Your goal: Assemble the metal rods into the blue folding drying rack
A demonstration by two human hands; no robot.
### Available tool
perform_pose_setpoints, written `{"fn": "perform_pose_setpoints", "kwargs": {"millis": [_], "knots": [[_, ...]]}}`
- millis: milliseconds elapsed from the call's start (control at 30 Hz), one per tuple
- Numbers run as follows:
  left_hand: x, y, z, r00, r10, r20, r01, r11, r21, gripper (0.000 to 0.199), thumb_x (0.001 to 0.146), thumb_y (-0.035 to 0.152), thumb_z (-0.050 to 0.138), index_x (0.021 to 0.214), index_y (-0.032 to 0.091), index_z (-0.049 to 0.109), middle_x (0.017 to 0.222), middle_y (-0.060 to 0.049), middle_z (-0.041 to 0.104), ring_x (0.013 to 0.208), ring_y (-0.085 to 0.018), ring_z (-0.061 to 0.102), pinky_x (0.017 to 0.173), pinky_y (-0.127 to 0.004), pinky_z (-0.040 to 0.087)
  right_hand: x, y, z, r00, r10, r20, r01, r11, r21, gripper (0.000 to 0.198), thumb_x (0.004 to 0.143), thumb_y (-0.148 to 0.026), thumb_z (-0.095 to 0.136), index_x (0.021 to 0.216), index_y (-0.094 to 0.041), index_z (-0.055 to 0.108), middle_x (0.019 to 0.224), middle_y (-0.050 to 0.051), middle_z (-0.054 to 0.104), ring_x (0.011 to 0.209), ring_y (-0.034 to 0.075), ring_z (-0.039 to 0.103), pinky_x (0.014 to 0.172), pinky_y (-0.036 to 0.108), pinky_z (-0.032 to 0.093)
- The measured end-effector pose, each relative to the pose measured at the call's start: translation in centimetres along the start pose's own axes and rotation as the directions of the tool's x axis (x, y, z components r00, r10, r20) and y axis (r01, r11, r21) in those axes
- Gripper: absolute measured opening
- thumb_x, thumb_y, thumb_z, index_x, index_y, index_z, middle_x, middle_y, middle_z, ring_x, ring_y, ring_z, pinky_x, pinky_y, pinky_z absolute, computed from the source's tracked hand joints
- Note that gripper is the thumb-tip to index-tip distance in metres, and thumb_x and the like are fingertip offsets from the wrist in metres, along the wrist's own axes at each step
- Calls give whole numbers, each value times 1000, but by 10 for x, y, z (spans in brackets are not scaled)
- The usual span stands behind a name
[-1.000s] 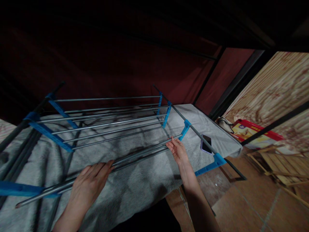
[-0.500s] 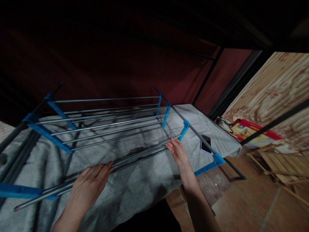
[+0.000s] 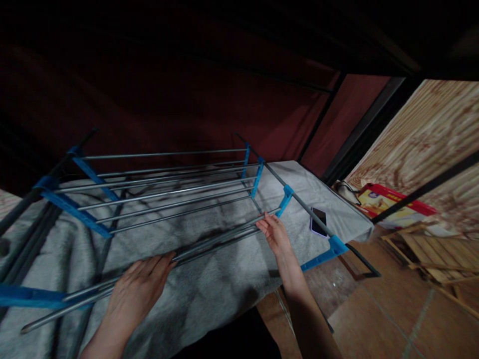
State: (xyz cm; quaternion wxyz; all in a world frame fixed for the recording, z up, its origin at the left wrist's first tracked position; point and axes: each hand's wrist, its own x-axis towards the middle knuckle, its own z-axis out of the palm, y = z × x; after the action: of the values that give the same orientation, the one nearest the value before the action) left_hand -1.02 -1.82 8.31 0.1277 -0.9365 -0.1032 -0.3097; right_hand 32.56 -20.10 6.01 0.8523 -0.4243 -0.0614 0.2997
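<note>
A metal rack frame of grey tubes and blue plastic brackets (image 3: pixel 80 214) lies across a grey blanket. My left hand (image 3: pixel 140 284) is wrapped from above round the near grey metal tubes (image 3: pixel 219 243). One tube's loose end (image 3: pixel 41 321) sticks out past the blue bracket (image 3: pixel 32 296) at the lower left. Farther right, my right hand (image 3: pixel 274 233) holds the same tubes near their far ends, beside a small blue bracket (image 3: pixel 285 200). How the tubes sit under both palms is hidden.
The grey blanket (image 3: pixel 220 289) covers the surface under the rack. A phone (image 3: pixel 319 222) lies on it at the right. Past its edge are a red and yellow box (image 3: pixel 396 204), a slatted wooden piece (image 3: pixel 437 257) and the tiled floor (image 3: pixel 392 319). Dark red panels stand behind.
The loose tube end at the lower left has dropped slightly and separated a little from the tube beside it. Both hands stay in nearly the same place.
</note>
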Motion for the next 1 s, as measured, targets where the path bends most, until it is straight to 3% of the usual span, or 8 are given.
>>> {"fn": "perform_pose_setpoints", "kwargs": {"millis": [333,667,867,1000], "knots": [[-18,-7,-2,997,-60,56,58,998,34,38,99,12,48,134,21,62,91,-5,76,77,-24,71,77,-38,50,1,0,0,1000,9,-24,-8,1000,13,39,66,-30,100,73,-24,62,80,-2,74,71,15,72,78,32,68],[-43,-19,-15,985,-174,-2,173,982,71,12,104,30,48,105,26,59,86,-6,71,76,-29,67,73,-43,49,1,1,-2,1000,-8,11,8,1000,-6,39,68,-34,100,74,-25,62,78,-4,71,73,14,72,81,32,68],[-63,-17,-17,924,-376,71,372,926,60,13,104,33,46,109,29,58,95,-7,69,86,-33,66,76,-49,52,2,1,-2,1000,-10,3,10,1000,-3,38,68,-32,99,74,-25,63,77,-4,70,73,14,71,80,31,68],[-68,-20,-16,956,-293,30,294,955,-43,16,99,32,53,110,28,64,96,-7,74,84,-32,69,77,-48,53,2,1,-1,999,1,-37,-1,1000,-14,34,69,-30,97,74,-25,64,78,-3,72,71,14,71,78,31,67]]}}
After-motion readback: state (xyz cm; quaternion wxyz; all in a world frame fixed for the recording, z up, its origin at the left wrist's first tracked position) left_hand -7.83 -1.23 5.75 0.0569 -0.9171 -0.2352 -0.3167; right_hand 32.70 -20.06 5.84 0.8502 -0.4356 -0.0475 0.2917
